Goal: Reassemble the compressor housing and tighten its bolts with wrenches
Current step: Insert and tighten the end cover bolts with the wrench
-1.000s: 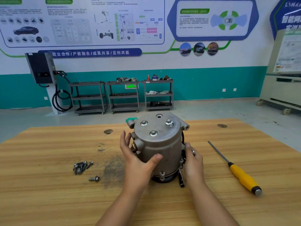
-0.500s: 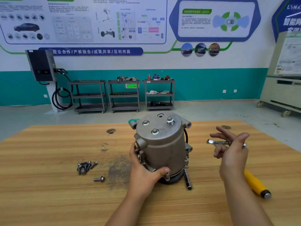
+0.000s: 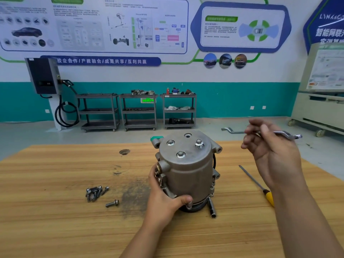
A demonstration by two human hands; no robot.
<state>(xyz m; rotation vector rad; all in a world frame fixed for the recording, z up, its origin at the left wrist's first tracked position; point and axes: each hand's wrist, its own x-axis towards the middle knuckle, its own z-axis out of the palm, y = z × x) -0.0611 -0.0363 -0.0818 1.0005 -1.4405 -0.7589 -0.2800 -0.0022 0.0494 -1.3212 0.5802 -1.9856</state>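
The grey metal compressor housing (image 3: 188, 168) stands upright in the middle of the wooden table (image 3: 55, 211), three bolts showing on its top face. My left hand (image 3: 163, 198) grips its lower left side, thumb across the front near the base. My right hand (image 3: 270, 151) is raised to the right of the housing and pinches a slim silver wrench (image 3: 286, 135) held roughly level, both ends sticking out past the fingers. A pile of loose bolts (image 3: 94, 192) and one single bolt (image 3: 112, 203) lie to the left on the table.
A screwdriver with a yellow handle (image 3: 256, 185) lies on the table to the right, below my raised hand. A dark socket piece (image 3: 211, 208) leans at the housing's base. Holes in the tabletop, carts and a wall charger stand far behind.
My right hand left the housing's right side, came up with the wrench and has risen further to the right. The left hand slid lower round the housing.
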